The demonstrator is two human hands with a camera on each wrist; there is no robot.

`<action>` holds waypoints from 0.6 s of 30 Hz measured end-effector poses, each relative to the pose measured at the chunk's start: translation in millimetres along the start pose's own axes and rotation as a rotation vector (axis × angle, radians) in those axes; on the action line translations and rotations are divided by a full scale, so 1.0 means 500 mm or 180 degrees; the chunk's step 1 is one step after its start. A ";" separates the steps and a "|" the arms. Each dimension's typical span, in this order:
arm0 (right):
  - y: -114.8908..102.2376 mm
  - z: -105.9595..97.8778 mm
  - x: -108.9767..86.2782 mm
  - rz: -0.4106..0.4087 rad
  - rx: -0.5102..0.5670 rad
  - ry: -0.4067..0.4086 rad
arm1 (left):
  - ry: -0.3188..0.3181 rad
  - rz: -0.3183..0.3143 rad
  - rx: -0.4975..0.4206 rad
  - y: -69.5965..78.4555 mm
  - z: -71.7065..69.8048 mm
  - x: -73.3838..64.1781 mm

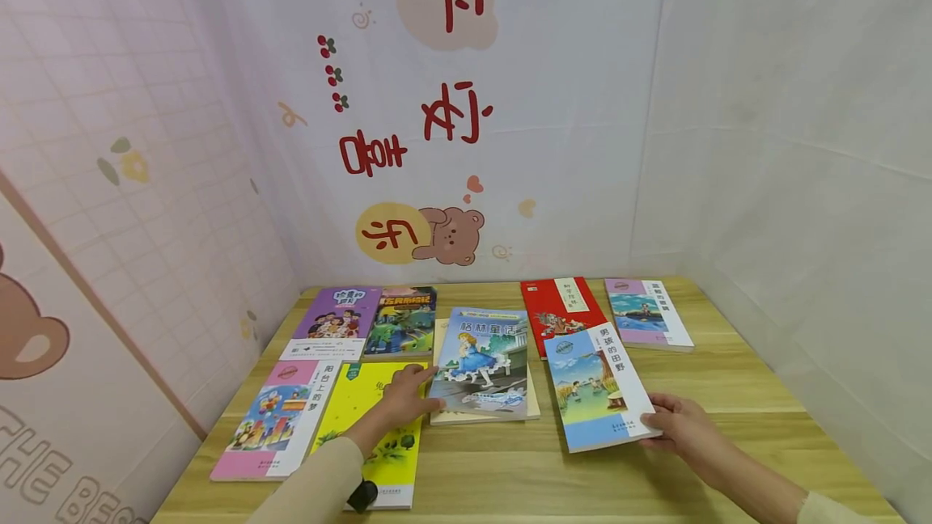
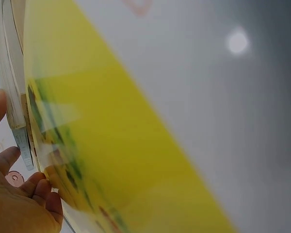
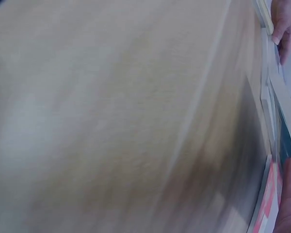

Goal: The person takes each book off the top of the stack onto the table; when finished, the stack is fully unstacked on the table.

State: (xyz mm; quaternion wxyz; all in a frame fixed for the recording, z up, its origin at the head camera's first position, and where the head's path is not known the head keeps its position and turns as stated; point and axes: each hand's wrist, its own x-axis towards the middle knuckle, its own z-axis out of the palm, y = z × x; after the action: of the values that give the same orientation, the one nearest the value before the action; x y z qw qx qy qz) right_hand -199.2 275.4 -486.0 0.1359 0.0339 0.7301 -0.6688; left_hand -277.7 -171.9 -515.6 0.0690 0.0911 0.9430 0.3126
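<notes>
My right hand [image 1: 680, 427] pinches the lower right corner of a white-and-blue book [image 1: 593, 386], thumb on the cover and fingers beneath. That book is tilted and overlaps the lower part of a red book [image 1: 559, 310]. My left hand [image 1: 404, 401] reaches over a yellow book [image 1: 379, 451], its fingertips at the left edge of a blue-covered book [image 1: 482, 362] with a girl in a blue dress. The blue-covered book lies on a cream book [image 1: 535, 407], which is mostly hidden. In the left wrist view, the left hand [image 2: 26, 204] has its thumb and fingers apart beside the book edges.
A pink-and-white book [image 1: 273, 419] lies at the left, with a purple book [image 1: 338, 314] and a dark green book [image 1: 402, 322] behind. Another pink-and-white book [image 1: 648, 314] is at the back right. Printed cloth walls [image 1: 582, 144] enclose the wooden table [image 1: 502, 479].
</notes>
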 end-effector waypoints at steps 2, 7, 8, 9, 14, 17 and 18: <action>0.006 -0.010 -0.008 0.0081 -0.0037 -0.0069 | -0.0005 0.0009 -0.0005 0.000 0.000 0.000; 0.023 -0.018 -0.023 0.0265 0.0025 -0.0088 | -0.0023 -0.0018 0.0005 -0.001 0.000 0.002; 0.026 -0.017 -0.025 0.0290 0.0047 -0.0072 | -0.0026 -0.0021 0.0007 -0.001 0.000 0.002; 0.028 -0.016 -0.026 0.0303 0.0078 -0.0066 | -0.0027 -0.0026 0.0011 -0.001 0.000 0.002; 0.034 -0.002 -0.023 0.0298 0.0135 -0.0055 | -0.0004 -0.0017 0.0005 -0.003 -0.001 0.001; 0.036 0.003 -0.018 0.0284 0.0053 -0.0091 | 0.0000 -0.0013 -0.0005 -0.003 0.000 0.001; 0.037 0.004 -0.017 0.0310 -0.0063 -0.0035 | -0.0003 -0.0013 -0.0016 -0.003 0.001 0.001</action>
State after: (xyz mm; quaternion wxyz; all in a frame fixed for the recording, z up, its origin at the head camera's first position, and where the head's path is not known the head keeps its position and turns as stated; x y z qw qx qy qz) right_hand -186.7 276.5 -501.8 0.1726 0.0644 0.7334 -0.6543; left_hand -278.1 -172.8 -516.9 0.0703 0.0892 0.9423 0.3148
